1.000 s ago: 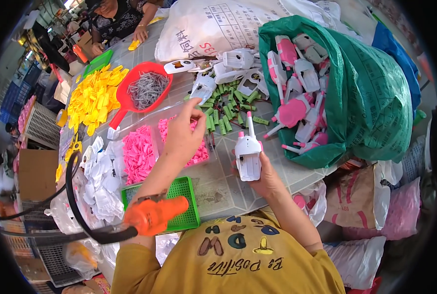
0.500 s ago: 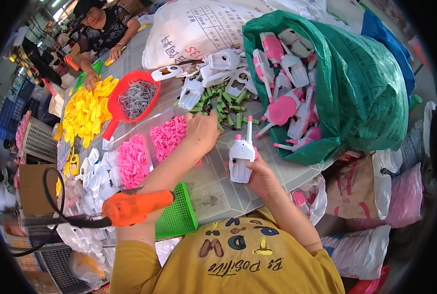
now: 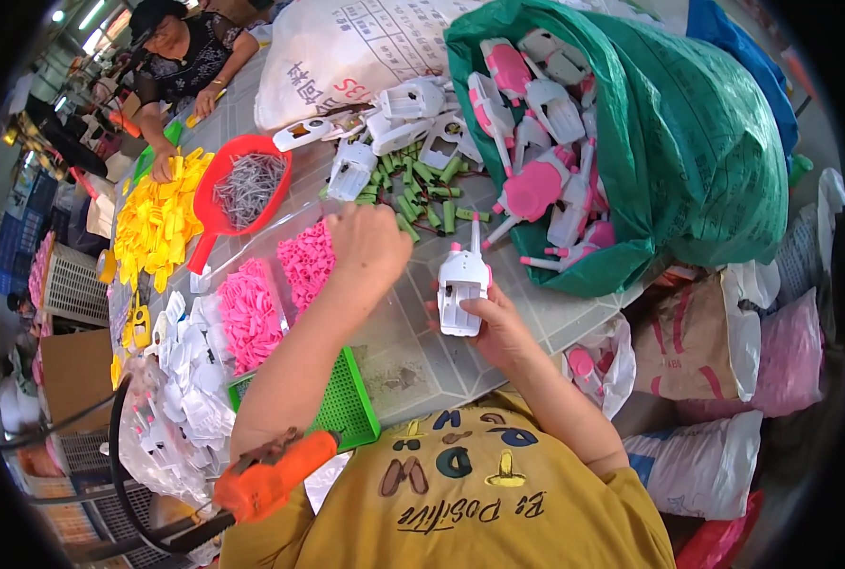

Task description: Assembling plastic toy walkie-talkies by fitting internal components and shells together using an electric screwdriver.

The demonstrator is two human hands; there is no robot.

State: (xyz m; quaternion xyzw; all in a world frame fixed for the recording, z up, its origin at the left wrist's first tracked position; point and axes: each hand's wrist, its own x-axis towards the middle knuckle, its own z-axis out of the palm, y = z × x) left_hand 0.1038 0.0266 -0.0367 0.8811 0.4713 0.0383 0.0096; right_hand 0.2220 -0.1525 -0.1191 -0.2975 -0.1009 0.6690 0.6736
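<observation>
Housing (image 3: 462,288), white and walkie-talkie-shaped, is gripped by the right hand (image 3: 498,327) above the surface (image 3: 413,346), best kept steady with its cavity facing up, while the left hand (image 3: 370,248), whose contents cannot be told, is beside green battery cells (image 3: 449,216).
</observation>
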